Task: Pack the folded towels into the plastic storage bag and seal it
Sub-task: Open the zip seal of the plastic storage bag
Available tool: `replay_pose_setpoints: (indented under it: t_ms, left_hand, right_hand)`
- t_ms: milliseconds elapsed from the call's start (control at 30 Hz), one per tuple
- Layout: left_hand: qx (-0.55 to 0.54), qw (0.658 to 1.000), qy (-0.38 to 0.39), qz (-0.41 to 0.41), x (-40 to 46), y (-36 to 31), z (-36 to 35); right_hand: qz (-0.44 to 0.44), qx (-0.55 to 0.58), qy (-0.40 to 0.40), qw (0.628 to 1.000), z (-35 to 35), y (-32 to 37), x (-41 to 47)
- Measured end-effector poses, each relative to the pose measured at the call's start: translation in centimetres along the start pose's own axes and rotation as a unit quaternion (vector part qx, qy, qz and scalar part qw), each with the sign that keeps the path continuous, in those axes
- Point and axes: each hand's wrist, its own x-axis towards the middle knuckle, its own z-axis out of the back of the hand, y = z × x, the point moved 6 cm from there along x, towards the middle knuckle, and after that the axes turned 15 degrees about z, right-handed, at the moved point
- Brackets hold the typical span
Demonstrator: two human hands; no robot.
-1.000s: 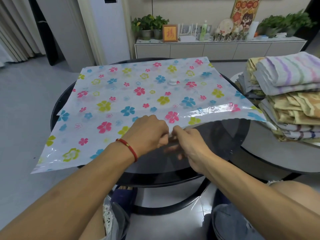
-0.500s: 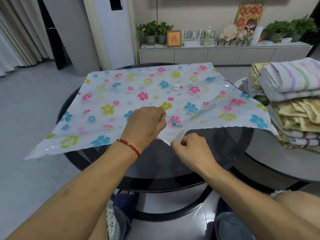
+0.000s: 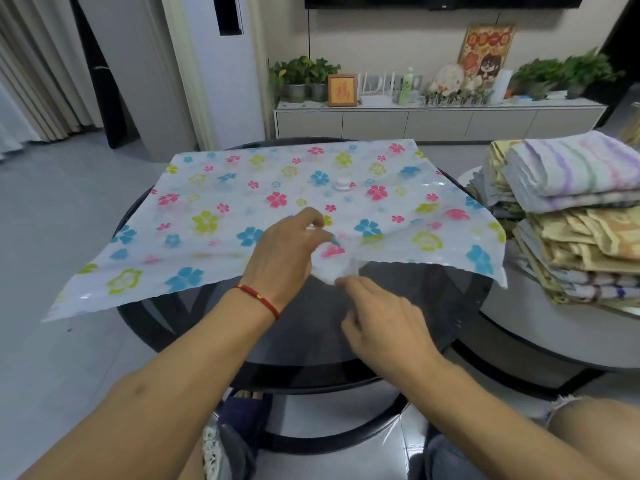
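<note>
A flat plastic storage bag (image 3: 221, 216) printed with pink, blue and yellow flowers lies spread over a round black glass table (image 3: 408, 323). A white valve (image 3: 343, 184) sits on its top. At the bag's near edge, my left hand (image 3: 282, 251) pinches the upper layer and lifts it. My right hand (image 3: 381, 320) pinches the lower layer just below, so the two layers part a little at the mouth. A tall stack of folded towels (image 3: 575, 216), striped and yellow, stands on the table to the right.
The towels rest on a lower white round table (image 3: 540, 341) touching the black one on the right. A white cabinet (image 3: 440, 121) with plants and a frame lines the far wall. My knees show below the table edge.
Both hands were pinched together at the bag's near edge. They have drawn apart, the left hand rising and the right hand dropping toward me, so the bag's mouth is opening.
</note>
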Motion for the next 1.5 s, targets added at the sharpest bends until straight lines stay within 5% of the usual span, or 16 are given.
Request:
replay_pose_setpoints:
  t_ms: [133,267,433,633,733,833,1000,1167,1333,1500]
  left_hand:
    - [-0.017,0.997,-0.047,0.054,0.9,1.0,0.3]
    - [0.120,0.992,0.028,-0.040,0.1,-0.7,-2.2]
    - [0.140,0.987,0.020,-0.074,0.0,-2.1,-3.0]
    - [0.058,0.997,-0.024,0.050,1.8,0.4,-0.8]
    - [0.073,0.996,0.043,-0.005,1.1,-0.1,-1.9]
    - [0.073,0.996,0.043,-0.016,0.7,-0.7,-2.2]
    - [0.048,0.999,0.012,0.018,1.0,-0.8,-1.6]
    - [-0.063,0.992,0.009,0.111,1.8,0.9,-0.9]
    - [-0.059,0.995,0.035,0.073,1.2,0.3,-1.7]
    - [-0.056,0.996,0.023,0.062,0.9,0.4,-1.8]
  right_hand:
    - [-0.090,0.195,0.025,0.976,-1.1,-1.4,-0.6]
    - [-0.127,0.372,0.022,0.919,-0.6,-2.8,0.1]
    - [-0.143,0.416,0.013,0.898,-0.8,-3.0,0.1]
    - [-0.278,0.549,0.005,0.788,-1.7,-4.6,-1.5]
    - [-0.248,0.493,-0.005,0.834,-0.8,-5.0,-0.9]
    - [-0.222,0.465,-0.096,0.852,0.8,-6.1,0.1]
    - [-0.307,0.584,-0.097,0.745,-0.4,-7.8,-1.5]
    - [-0.351,0.632,-0.052,0.688,-0.9,-8.7,-3.5]
    - [-0.288,0.498,-0.105,0.812,1.8,-8.7,-2.3]
    - [-0.241,0.654,-0.280,0.660,3.7,-10.2,-1.4]
